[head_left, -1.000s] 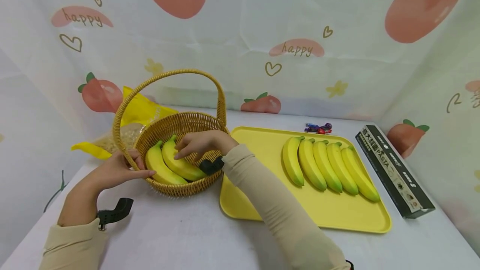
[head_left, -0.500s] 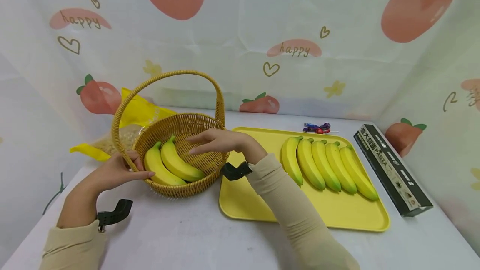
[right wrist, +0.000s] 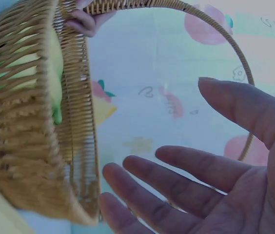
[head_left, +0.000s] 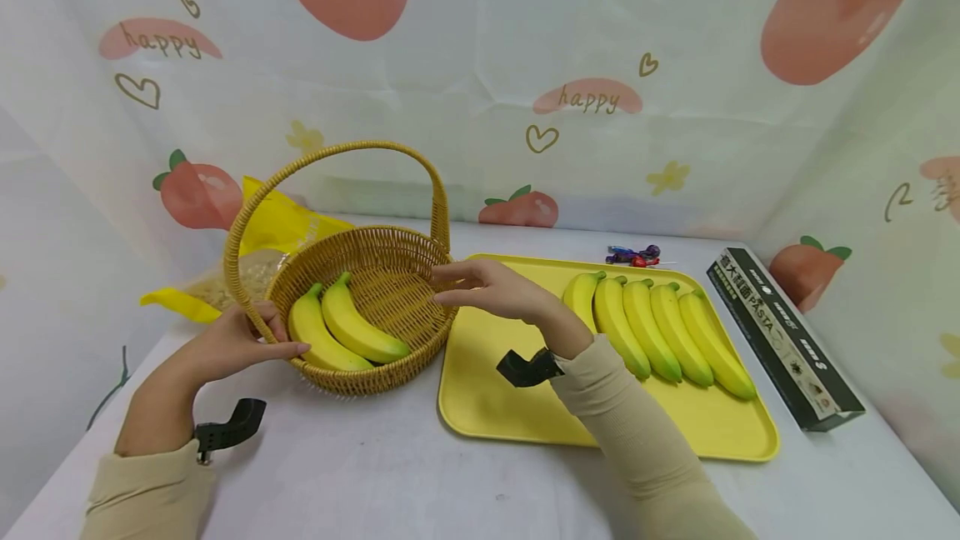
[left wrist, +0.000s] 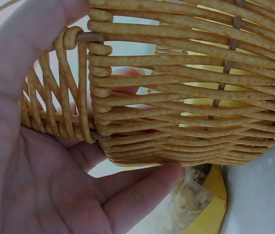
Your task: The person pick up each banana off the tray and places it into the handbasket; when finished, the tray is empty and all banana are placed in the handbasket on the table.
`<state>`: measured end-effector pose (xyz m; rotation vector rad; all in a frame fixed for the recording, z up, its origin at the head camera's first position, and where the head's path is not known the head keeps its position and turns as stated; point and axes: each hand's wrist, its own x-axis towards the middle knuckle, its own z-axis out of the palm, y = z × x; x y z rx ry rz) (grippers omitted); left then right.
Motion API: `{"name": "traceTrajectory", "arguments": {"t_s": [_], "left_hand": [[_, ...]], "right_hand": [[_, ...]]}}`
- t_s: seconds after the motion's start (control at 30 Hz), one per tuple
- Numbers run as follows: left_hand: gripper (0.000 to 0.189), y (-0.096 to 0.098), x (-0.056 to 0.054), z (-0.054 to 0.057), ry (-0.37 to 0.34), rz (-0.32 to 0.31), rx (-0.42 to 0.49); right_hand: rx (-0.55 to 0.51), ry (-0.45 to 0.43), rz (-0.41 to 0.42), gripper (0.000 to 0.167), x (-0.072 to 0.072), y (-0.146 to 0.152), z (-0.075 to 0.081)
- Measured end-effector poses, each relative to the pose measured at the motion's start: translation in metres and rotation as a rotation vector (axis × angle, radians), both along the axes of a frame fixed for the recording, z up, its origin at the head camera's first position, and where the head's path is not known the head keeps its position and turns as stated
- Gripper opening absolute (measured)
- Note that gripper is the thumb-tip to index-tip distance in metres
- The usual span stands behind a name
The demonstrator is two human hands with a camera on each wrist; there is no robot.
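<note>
A wicker basket [head_left: 405, 365] with a tall arched handle stands on the left of the table, and two bananas [head_left: 360, 327] lie side by side in it. My left hand [head_left: 232, 340] grips the basket's left side at the foot of the handle; in the left wrist view its fingers wrap round the woven wall [left wrist: 176, 97]. My right hand [head_left: 498, 290] is over the tray's left part, near the basket's right rim, holding nothing. The right wrist view shows its fingers [right wrist: 186, 178] spread and loosely straight. Several more bananas [head_left: 645, 327] lie in a row on the yellow tray [head_left: 495, 390].
A black pasta box [head_left: 783, 340] lies right of the tray. Behind the tray are some wrapped lollipops [head_left: 636, 257]. A yellow bag [head_left: 281, 219] sits behind the basket. A patterned cloth [head_left: 450, 65] hangs at the back.
My right hand has left the bananas in the basket and moved right, past the rim to over the tray. The left hand has kept its grip in place.
</note>
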<state>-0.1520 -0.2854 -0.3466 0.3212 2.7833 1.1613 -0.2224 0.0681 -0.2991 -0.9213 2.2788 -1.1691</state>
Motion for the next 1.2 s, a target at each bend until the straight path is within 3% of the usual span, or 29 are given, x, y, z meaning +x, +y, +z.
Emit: {"name": "traceTrajectory", "arguments": {"t_s": [0.6,0.97,1.2], "left_hand": [[0.03,0.003,0.001,0.002,-0.002,0.016,-0.013],[0.031,0.003,0.001,-0.001,-0.008,0.021,-0.027],[0.03,0.003,0.001,-0.001,0.005,0.019,-0.033]], "right_hand": [[-0.209,-0.029,-0.267,0.045,0.016,0.085,-0.033],[-0.189,0.018,-0.508,0.046,0.019,0.111,-0.062],[-0.128,0.083,-0.594,0.047,0.014,0.119,-0.078]]}}
